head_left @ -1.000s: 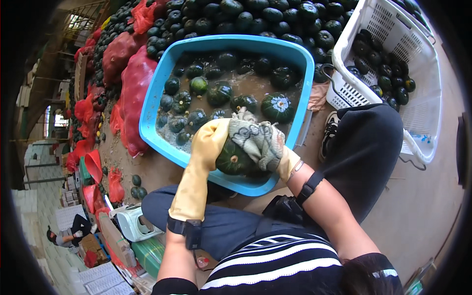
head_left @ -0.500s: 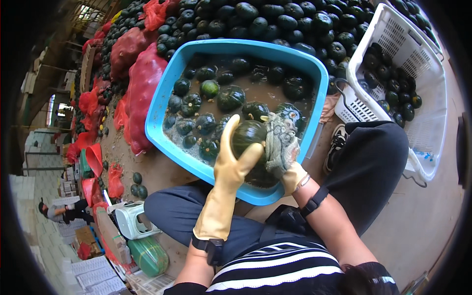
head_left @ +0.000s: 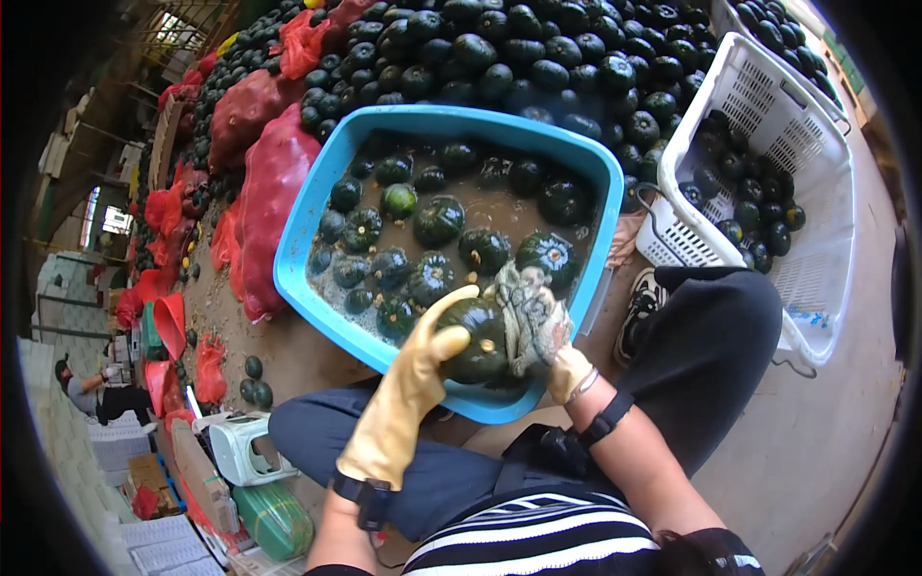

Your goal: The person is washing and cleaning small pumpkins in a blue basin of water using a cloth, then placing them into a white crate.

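Legs [head_left: 711, 331] folded, a person in a striped top [head_left: 538, 538] sits at the near edge of a blue tub [head_left: 309, 197]. The left hand [head_left: 420, 360], in a yellow glove, has its grip closed on the left side of a round green squash [head_left: 471, 331], thumb and forefinger showing. The right hand [head_left: 565, 365], gloved too, grips a bunched grey cloth [head_left: 523, 322] that lies against the squash's right flank. The squash thus sits between the two hands, over the tub's near end: just right of the left hand, whose glove touches it, and left of the right hand, with the cloth between. Nearly round, it shows no clear long axis; a pale spot faces up.

Hidden are the squash's underside, the left hand's lower fingers and the right fingertips under cloth folds; whether the squash touches water is hard to tell. Beyond, other squash [head_left: 439, 221] sit part-sunk in murky brown water [head_left: 519, 216]. At right stands a white crate [head_left: 816, 274], partly filled; at left, red sacks [head_left: 274, 211] slump. Farther back, a dark heap [head_left: 547, 72] runs off the top; a co-worker [head_left: 82, 384] appears small and lens-warped, far left.
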Demonstrator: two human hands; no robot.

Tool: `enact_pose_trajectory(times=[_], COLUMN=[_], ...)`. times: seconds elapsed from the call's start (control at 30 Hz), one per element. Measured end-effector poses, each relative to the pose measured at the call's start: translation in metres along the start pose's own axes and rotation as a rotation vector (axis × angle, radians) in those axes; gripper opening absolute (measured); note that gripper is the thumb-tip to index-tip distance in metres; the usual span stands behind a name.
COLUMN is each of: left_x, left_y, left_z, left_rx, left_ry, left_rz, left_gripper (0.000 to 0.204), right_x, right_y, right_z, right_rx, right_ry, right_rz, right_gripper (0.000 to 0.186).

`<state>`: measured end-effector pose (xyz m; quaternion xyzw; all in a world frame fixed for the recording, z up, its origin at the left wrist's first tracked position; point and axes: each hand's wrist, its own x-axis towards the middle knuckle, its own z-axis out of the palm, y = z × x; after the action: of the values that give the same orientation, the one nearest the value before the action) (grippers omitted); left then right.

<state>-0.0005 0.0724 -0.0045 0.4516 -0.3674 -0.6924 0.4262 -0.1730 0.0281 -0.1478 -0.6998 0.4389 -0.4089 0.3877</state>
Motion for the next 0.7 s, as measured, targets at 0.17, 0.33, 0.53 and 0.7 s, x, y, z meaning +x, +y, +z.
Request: enact_pose_trajectory(times=[0.17, 0.33, 0.53, 0.7], left_x=[0.119, 0.165, 0.177, 0.226], left_y=[0.131, 0.113, -0.020, -0.103], left_z=[-0.008, 0.025, -0.034, -0.140], left_rx=[-0.212, 1.469, 1.604, 1.250], left_ry=[-0.006, 0.010, -0.159, -0.239], left_rz=[0.309, 0.183, -0.108, -0.187], left_gripper=[0.068, 0.049, 0.101, 0.071], right_x=[0.016, 0.016, 0.011, 0.000], right_y=[-0.052, -0.054, -0.067, -0.038], right_z=[-0.006, -0.033, -0.031, 0.010], right_rx=[0.296, -0.447, -0.500, -0.390], right_ry=[-0.397, -0.204, -0.197, -0.023], right_rz=[0.304, 0.016, 0.095, -0.052], right_gripper=[0.059, 0.040, 0.048, 0.048])
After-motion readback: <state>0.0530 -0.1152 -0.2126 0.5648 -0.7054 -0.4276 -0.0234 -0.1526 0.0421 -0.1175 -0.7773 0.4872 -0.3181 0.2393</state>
